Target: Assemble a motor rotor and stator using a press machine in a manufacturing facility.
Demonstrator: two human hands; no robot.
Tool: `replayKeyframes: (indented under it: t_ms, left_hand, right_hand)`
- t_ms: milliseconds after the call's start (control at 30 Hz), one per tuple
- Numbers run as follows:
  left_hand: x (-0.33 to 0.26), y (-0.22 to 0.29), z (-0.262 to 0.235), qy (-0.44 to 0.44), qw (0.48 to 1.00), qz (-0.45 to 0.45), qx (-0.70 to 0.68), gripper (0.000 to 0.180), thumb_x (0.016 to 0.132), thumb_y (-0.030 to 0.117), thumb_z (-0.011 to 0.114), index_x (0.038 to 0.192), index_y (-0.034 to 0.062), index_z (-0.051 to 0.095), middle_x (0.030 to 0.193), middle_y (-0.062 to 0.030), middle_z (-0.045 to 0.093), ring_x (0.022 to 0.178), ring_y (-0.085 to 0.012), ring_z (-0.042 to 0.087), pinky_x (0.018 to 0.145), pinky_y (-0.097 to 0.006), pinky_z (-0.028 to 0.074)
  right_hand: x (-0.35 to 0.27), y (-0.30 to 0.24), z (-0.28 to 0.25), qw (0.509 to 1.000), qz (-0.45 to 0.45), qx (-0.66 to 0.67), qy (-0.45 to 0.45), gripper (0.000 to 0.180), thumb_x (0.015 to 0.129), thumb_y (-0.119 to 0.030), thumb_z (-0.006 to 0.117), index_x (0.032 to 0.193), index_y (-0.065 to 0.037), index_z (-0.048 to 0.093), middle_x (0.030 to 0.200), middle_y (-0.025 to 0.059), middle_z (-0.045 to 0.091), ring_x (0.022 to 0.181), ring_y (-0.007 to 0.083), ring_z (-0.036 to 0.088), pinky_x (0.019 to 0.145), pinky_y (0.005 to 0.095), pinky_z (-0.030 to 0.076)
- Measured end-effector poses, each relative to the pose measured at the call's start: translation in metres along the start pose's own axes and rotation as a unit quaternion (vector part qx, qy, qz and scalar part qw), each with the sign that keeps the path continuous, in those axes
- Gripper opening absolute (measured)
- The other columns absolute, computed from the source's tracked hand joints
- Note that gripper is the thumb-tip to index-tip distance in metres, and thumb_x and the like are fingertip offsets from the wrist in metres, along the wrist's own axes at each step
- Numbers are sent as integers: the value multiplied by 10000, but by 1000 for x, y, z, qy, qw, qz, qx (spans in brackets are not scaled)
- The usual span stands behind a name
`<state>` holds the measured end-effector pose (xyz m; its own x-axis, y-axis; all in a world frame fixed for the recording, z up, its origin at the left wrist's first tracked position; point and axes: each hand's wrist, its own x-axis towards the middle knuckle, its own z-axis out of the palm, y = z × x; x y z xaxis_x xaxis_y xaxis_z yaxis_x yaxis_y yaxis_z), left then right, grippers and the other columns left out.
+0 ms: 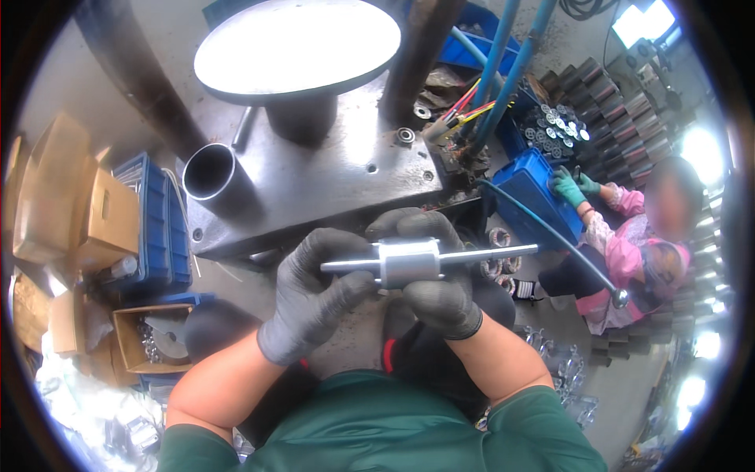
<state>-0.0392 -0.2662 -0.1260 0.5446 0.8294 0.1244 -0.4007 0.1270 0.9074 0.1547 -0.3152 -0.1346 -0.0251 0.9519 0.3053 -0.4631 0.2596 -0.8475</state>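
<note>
Both my hands wear dark grey gloves and hold one metal part in front of my chest. The part is a shiny steel shaft with a thick cylinder [407,261] at its middle, lying level. My left hand [314,295] grips the shaft's left end, thumb on top. My right hand [432,271] wraps the cylinder from behind and below. The shaft's right end sticks out free toward the right.
A grey steel press table [330,169] with a round plate [297,49] and a steel tube [211,173] stands ahead. Blue crates [153,224] and cardboard boxes [94,212] sit at left. At right a person in pink with green gloves [568,187] reaches into a blue crate [528,189].
</note>
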Motion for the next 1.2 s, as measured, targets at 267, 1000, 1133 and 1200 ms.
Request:
replayKeyframes:
  t_ms: [267,1000,1133,1200]
  left_hand:
    - [8,-4,-2,-3,995,-89,-54,438,928,284,844,1189,-12,653,1074,-107,722,953,-155,704,847,-311,597]
    - [13,-6,-8,30,982,116,149,521,868,95,795,1342,12,596,1250,-112,619,1174,-217,616,1018,-374,522]
    - [20,-2,-2,-122,929,191,294,539,824,99,810,1323,13,628,1275,-154,599,1171,-299,628,1032,-409,525]
    - [20,-2,-3,-135,929,175,297,540,820,109,812,1322,17,637,1277,-163,598,1173,-321,627,1035,-417,525]
  right_hand:
    - [3,-5,-4,996,-36,-78,5,586,757,-185,852,1272,-89,589,1293,200,613,1114,259,668,903,387,595]
    - [3,1,6,883,-6,-469,32,403,778,-182,814,1120,-43,651,966,144,694,836,276,730,746,373,590]
    - [4,19,4,870,-64,-488,-38,385,780,-310,808,1053,-67,685,964,135,705,786,330,719,671,395,574]
    - [-6,19,1,836,-3,-541,-93,321,783,-300,808,1012,-100,704,910,96,709,791,305,726,668,392,572]
